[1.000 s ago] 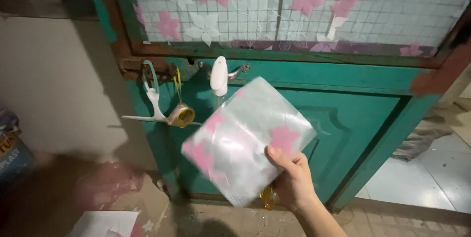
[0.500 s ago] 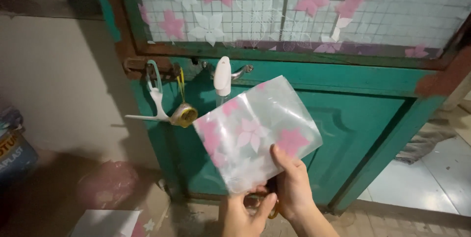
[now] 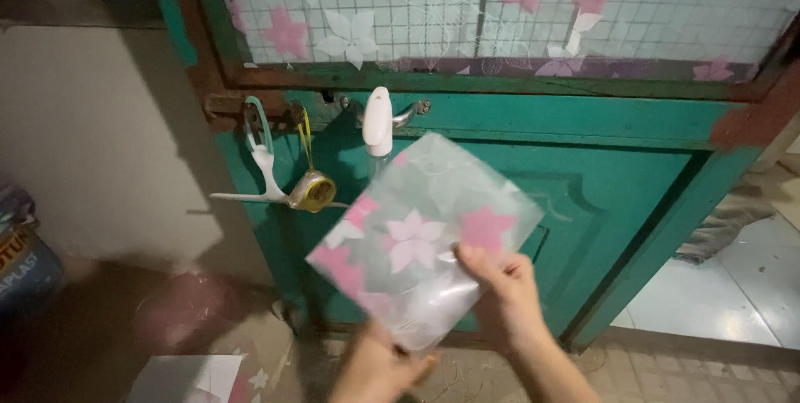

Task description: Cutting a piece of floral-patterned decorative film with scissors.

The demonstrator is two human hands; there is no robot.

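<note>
A translucent film sheet with pink and white flowers point(image 3: 417, 236) is held tilted in front of a teal door point(image 3: 600, 178). My right hand point(image 3: 500, 295) grips its lower right edge, thumb lying on the front. My left hand point(image 3: 375, 365) pinches the sheet's bottom corner from below. The door's window pane point(image 3: 467, 3) above carries the same flowered film over a wire grid.
A white handle point(image 3: 377, 120) sticks out of the door. White scissors point(image 3: 262, 161) and a yellow tape measure point(image 3: 312, 190) hang from a rusty latch at its left. Paper scraps point(image 3: 187, 378) lie on the floor; a bag point(image 3: 25, 261) sits far left.
The sheet has dropped lower and tilted. My left hand has come up from below and taken hold of its bottom corner, joining the right hand.
</note>
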